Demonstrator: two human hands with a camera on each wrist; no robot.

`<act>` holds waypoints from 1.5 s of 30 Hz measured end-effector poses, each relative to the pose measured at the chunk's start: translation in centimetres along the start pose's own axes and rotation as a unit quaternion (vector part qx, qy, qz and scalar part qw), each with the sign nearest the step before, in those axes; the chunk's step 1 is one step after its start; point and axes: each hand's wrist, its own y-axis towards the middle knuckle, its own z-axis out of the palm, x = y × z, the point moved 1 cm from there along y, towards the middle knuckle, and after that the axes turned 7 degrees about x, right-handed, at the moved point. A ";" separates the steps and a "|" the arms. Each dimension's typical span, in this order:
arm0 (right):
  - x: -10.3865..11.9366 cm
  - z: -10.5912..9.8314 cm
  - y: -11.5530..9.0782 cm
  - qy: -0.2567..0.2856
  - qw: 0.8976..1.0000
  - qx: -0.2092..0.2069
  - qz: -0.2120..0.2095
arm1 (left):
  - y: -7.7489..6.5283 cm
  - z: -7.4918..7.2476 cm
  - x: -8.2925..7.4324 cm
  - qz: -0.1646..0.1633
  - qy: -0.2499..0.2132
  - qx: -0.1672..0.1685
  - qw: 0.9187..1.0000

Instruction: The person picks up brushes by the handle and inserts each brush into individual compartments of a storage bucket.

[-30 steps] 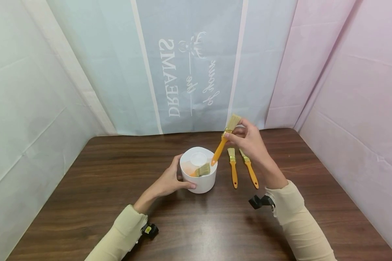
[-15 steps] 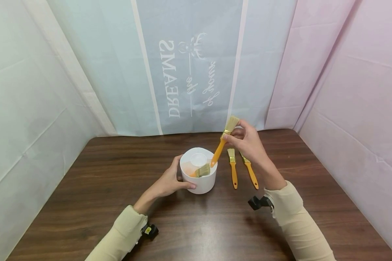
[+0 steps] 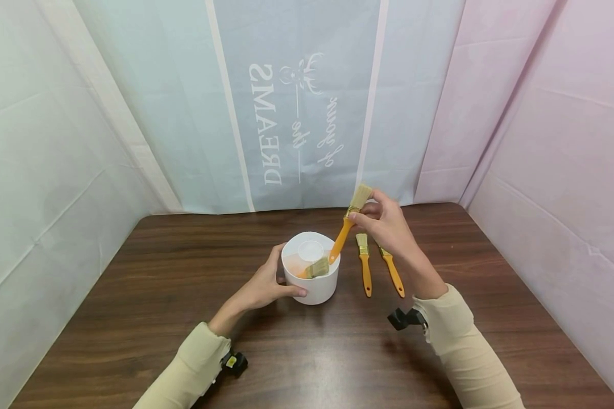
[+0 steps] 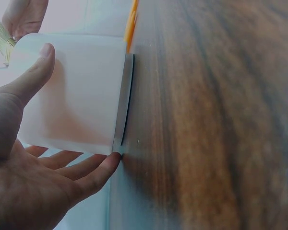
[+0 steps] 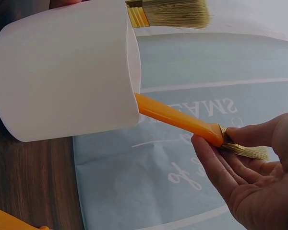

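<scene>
A white round-cornered tub [image 3: 319,291] stands upright on the table, and my left hand [image 3: 262,285] grips it from the left, thumb on the near side and fingers around the far side. One paintbrush [image 3: 318,268] leans inside it, bristles up at the rim. With fingertips and thumb, my right hand [image 3: 390,226] pinches a second paintbrush [image 3: 341,240] by its metal band, bristles up. The tip of its orange handle [image 5: 175,117] dips past the tub's rim in the right wrist view.
Two more paintbrushes, one [image 3: 365,272] nearer the tub and one [image 3: 393,274] farther right, lie on the dark wooden table [image 3: 184,255]. Behind the table hangs a printed cloth [image 3: 307,113]. Pale cloth walls [image 3: 558,170] stand at both sides.
My right hand has moved slightly left and down, taking the paintbrush's handle end a little lower at the tub's rim. My left hand and the tub stay nearly still.
</scene>
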 end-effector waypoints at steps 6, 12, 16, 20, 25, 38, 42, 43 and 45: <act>0.0 0.0 0.0 0.007 1.000 0.006 0.001 | -0.1 0.0 0.0 0.000 0.003 -0.001 1.000; 0.0 0.0 0.0 0.010 1.000 0.003 0.006 | 0.0 0.0 0.1 0.003 -0.002 0.003 1.000; -0.1 0.0 -0.1 0.008 1.000 -0.001 0.009 | 0.0 0.0 0.1 0.004 -0.001 0.005 1.000; -0.1 0.0 -0.2 0.007 1.000 -0.005 0.012 | -0.1 0.1 0.1 0.003 -0.001 0.006 1.000; 0.1 0.0 -0.3 -0.003 1.000 -0.009 0.008 | -0.1 0.1 0.1 0.004 -0.003 0.008 1.000; 0.2 0.0 -0.3 -0.028 1.000 -0.007 0.010 | 0.0 0.0 0.0 -0.005 0.006 0.003 1.000; 0.2 0.0 -0.3 -0.035 0.999 -0.007 0.012 | 0.0 0.0 0.1 -0.005 0.006 0.003 1.000; 0.2 0.0 -0.2 -0.036 0.999 -0.007 0.012 | 0.0 0.0 0.1 -0.005 0.007 0.003 1.000; 0.2 0.0 -0.2 -0.040 0.999 -0.008 0.012 | 0.0 0.0 0.1 -0.005 0.007 0.002 1.000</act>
